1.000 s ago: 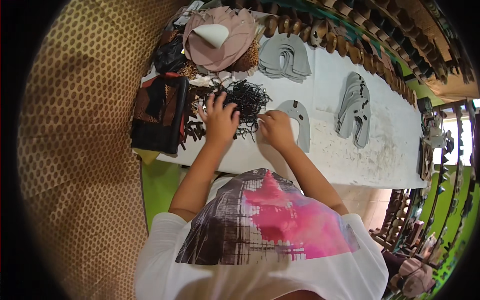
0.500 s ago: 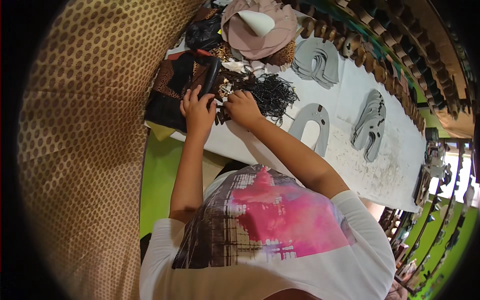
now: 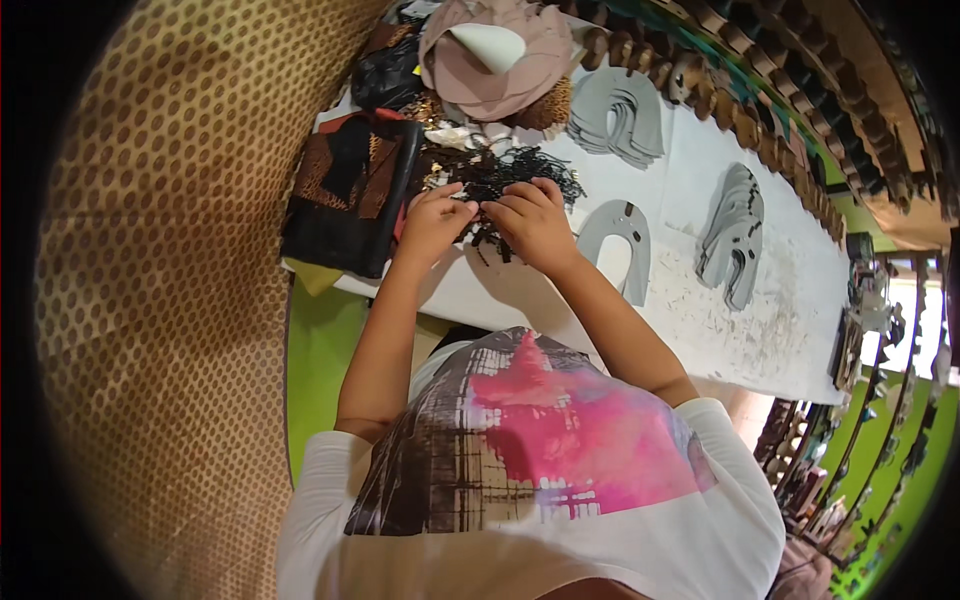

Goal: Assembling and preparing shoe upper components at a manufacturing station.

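White table point(image 3: 790, 290) bears black strands point(image 3: 556, 176) beside the left hand point(image 3: 430, 224), partly hidden by the right hand point(image 3: 537, 228). Fingers curl; I cannot tell whether they pinch any. Light touches should limit tangling.

The white table point(image 3: 690, 320) bears grey arched pieces point(image 3: 738, 220), apparently black beaded strands point(image 3: 535, 168).

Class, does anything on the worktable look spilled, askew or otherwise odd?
Yes: dark smudges mar the white tabletop toward its right end, and black strands lie in a loose tangle, untidy compared with stacked grey pieces.
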The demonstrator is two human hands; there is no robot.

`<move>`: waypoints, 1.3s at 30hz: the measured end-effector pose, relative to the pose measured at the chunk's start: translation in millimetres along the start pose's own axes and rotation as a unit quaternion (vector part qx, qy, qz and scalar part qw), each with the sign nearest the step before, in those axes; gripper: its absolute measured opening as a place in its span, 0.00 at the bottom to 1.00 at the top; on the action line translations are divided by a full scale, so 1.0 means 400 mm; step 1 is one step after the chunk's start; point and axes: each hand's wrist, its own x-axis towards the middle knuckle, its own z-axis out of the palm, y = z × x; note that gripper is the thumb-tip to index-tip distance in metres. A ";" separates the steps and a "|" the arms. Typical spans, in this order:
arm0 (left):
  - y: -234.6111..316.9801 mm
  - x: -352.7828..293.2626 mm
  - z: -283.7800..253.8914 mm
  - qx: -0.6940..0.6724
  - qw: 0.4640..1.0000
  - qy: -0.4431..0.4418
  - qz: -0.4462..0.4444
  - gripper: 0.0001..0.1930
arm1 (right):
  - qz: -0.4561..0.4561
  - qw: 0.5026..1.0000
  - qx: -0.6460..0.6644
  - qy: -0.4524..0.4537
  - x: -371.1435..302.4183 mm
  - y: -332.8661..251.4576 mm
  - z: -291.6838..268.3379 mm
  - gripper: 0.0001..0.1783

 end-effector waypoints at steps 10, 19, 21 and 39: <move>0.127 0.050 0.193 -0.006 0.984 -0.160 0.081 0.09 | 0.488 0.785 0.380 -0.026 -0.176 0.091 -0.110 0.13; 0.158 0.068 0.426 0.186 0.957 -0.139 0.177 0.04 | 0.538 0.796 0.268 0.070 -0.298 0.143 -0.159 0.11; 0.164 0.076 0.461 0.252 0.946 -0.102 0.175 0.05 | 0.561 0.781 0.264 0.072 -0.329 0.162 -0.166 0.12; 0.181 0.141 0.506 0.313 0.936 -0.145 0.067 0.06 | 0.500 0.862 0.080 0.033 -0.363 0.329 -0.116 0.14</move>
